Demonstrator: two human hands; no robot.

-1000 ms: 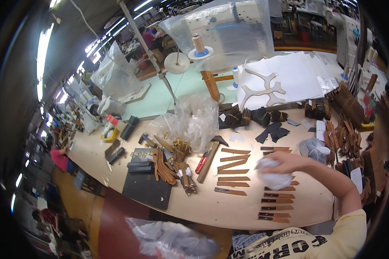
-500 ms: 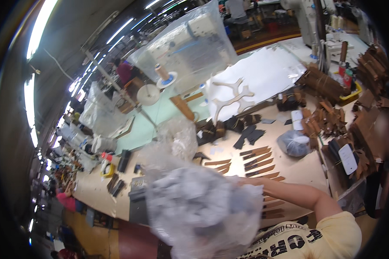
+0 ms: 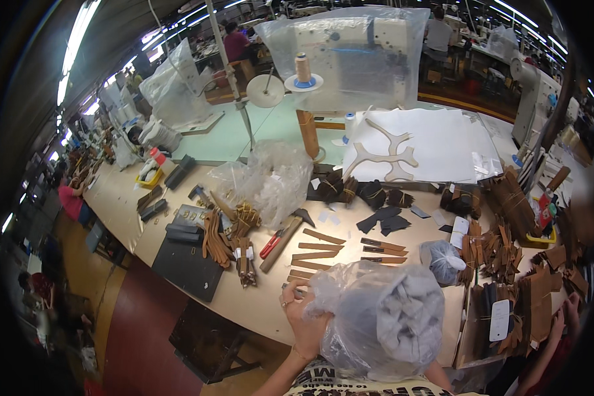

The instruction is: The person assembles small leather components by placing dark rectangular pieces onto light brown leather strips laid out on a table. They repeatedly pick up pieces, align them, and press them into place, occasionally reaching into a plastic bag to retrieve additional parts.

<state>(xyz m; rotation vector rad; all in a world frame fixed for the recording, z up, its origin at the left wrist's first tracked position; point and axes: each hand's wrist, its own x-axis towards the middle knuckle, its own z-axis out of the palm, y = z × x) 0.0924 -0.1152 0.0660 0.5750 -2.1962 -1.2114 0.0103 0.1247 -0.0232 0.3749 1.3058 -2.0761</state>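
A clear plastic bag [image 3: 356, 323] with grey, crumpled cloth-like stuff [image 3: 412, 310] inside stands in front of me at the table's near edge. My left hand [image 3: 303, 320] is closed on the bag's left side, its fingers over the table beside the brown strips. My right hand is hidden behind the bag; only a bit of that forearm shows below it. Brown leather-like strips [image 3: 320, 251] lie in a column just beyond my left hand. More strips with dark ends [image 3: 384, 251] lie beyond the bag.
Bundled brown strips [image 3: 216, 237], a hammer [image 3: 201, 195] and red-handled scissors [image 3: 270, 244] lie on the left. A tied bag [image 3: 442, 261] and stacked brown pieces [image 3: 498, 247] lie on the right. Another person's hand [image 3: 561, 323] is at the far right. A covered machine [image 3: 350, 59] stands behind.
My view has turned and levelled. The bag has gone right and lower, uncovering the tools and bundles. My left hand now shows at its left side; the right arm that reached across is mostly hidden.
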